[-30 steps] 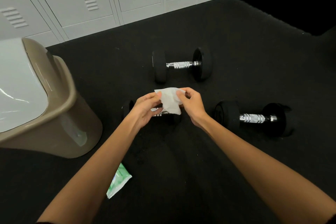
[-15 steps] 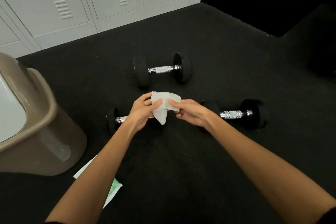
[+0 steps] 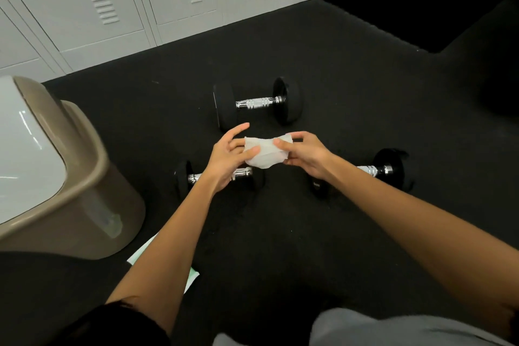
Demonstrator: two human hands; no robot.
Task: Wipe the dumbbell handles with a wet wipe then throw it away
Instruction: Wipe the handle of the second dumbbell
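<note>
Head view: my left hand (image 3: 229,159) and right hand (image 3: 304,155) each pinch an end of the wet wipe (image 3: 266,153), held spread above the floor (image 3: 323,64) between three dumbbells. Far dumbbell (image 3: 257,102), near-left dumbbell (image 3: 196,177), near-right dumbbell (image 3: 376,170). Judgement: open the wipe flat, then wrap it round one handle. Bin (image 3: 84,177) stands left.

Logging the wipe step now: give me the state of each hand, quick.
Left hand: holding the left end of the wet wipe, thumb against it, index finger straight.
Right hand: pinching the wipe's right end.
</note>
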